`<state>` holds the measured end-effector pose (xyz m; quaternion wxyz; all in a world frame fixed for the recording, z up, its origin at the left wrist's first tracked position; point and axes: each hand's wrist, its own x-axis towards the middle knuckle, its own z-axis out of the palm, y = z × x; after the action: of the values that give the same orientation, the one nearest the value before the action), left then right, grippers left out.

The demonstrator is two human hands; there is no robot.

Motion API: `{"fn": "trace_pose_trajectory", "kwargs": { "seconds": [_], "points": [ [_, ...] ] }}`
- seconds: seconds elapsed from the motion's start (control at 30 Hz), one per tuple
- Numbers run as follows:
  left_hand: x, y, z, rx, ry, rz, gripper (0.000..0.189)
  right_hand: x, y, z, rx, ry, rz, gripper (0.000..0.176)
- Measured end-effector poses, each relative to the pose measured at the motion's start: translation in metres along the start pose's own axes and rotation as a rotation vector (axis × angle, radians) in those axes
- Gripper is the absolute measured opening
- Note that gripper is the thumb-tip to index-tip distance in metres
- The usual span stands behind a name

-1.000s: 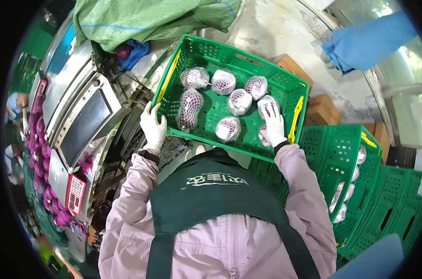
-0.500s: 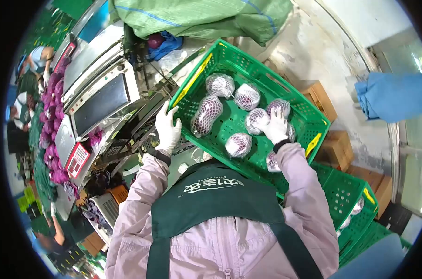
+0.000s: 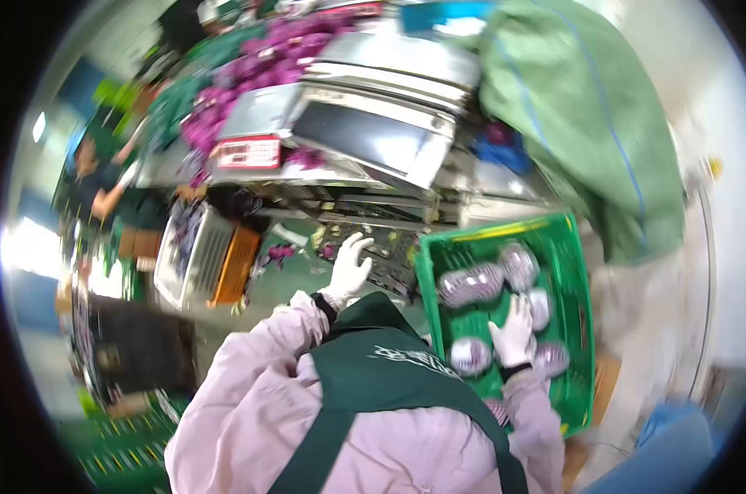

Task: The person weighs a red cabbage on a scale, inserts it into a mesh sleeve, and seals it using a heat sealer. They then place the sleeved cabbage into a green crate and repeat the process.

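Note:
A green plastic crate (image 3: 585, 329) stands in front of me on the right, with several purple round vegetables in white netting (image 3: 470, 356) inside. One net (image 3: 471, 284) is elongated and lies near the crate's left side. Inside the crate is my right hand (image 3: 514, 336) in a white glove, its fingers stretched out and its thumb apart. It lies against a netted purple vegetable (image 3: 540, 308); the fingertips are blurred. To the left of the crate my left hand (image 3: 348, 268), also white-gloved, hangs in the air with its fingers apart and nothing in it.
A bench ahead carries a machine with a dark panel (image 3: 360, 133), a red-framed keypad (image 3: 248, 152) and a heap of purple netted produce (image 3: 249, 70). A large green sack (image 3: 587, 123) bulges behind the crate. White (image 3: 208, 257) and orange bins (image 3: 235, 265) stand left. A co-worker (image 3: 101, 177) is far left.
My view has turned left, so the crate now appears lower and further right. My left hand has come off the crate's rim. My right hand remains inside the crate among the netted vegetables.

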<state>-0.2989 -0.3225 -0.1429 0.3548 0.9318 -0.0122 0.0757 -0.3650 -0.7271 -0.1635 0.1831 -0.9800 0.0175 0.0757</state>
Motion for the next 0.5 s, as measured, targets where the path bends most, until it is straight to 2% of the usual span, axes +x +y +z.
{"fn": "trace_pose_trajectory", "kwargs": {
  "seconds": [0.07, 0.17, 0.23, 0.3, 0.37, 0.43, 0.5],
  "points": [
    [-0.008, -0.031, -0.013, 0.014, 0.097, -0.123, 0.044, 0.030, -0.020, -0.011, 0.177, 0.095, -0.031, 0.085],
    [0.001, -0.062, -0.035, -0.014, 0.176, -0.228, 0.043, 0.070, -0.036, 0.004, 0.238, 0.224, -0.066, 0.082],
    [0.016, -0.082, -0.053, -0.029, 0.226, -0.224, 0.043, 0.083, -0.017, 0.039, 0.053, 0.135, -0.060, 0.075],
    [0.038, -0.107, -0.076, -0.064, 0.296, -0.243, 0.042, 0.091, -0.025, 0.032, -0.001, 0.067, -0.058, 0.070],
    [0.071, -0.132, -0.110, -0.026, 0.355, -0.232, 0.042, 0.104, -0.015, 0.031, 0.309, 0.087, 0.120, 0.064],
    [0.124, -0.159, -0.158, -0.130, 0.404, -0.272, 0.043, 0.127, -0.018, 0.005, 0.768, 0.183, 0.362, 0.047],
    [0.187, -0.198, -0.207, -0.246, 0.568, -0.240, 0.037, 0.148, -0.045, -0.042, 0.478, 0.458, 0.219, 0.046]
  ]
}}
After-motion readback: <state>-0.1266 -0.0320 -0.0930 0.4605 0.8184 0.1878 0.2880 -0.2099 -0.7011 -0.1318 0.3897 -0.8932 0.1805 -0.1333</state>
